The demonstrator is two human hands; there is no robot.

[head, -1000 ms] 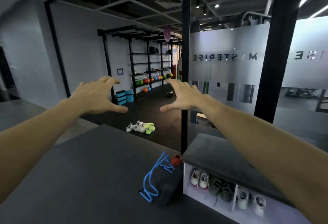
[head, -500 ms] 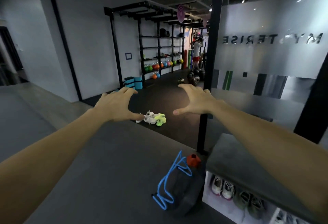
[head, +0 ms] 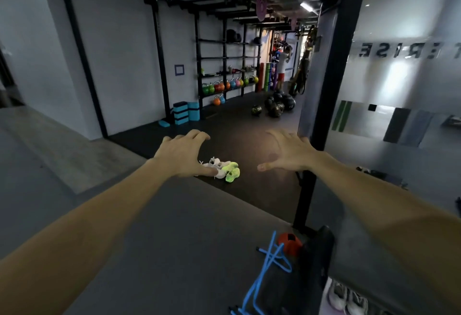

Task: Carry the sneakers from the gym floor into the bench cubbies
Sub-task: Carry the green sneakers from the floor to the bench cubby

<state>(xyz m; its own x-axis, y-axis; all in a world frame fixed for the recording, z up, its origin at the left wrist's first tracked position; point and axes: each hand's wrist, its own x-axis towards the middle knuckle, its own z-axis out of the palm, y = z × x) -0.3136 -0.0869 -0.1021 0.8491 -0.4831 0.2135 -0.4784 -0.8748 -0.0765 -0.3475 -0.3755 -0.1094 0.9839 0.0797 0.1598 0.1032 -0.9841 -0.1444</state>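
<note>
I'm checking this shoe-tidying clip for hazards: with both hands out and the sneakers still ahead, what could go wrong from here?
The blue hurdle frames and orange cone lie low by the walking line, so a foot could catch them. The sneakers sit heaped, white and neon together; a hasty grip with the left hand or right hand may drop one. The black post stands close beside the right hand.

Both bare arms reach straight forward, palms down. The left hand [head: 183, 156] and the right hand [head: 289, 151] hang apart, fingers spread and loosely bent, holding nothing.
</note>
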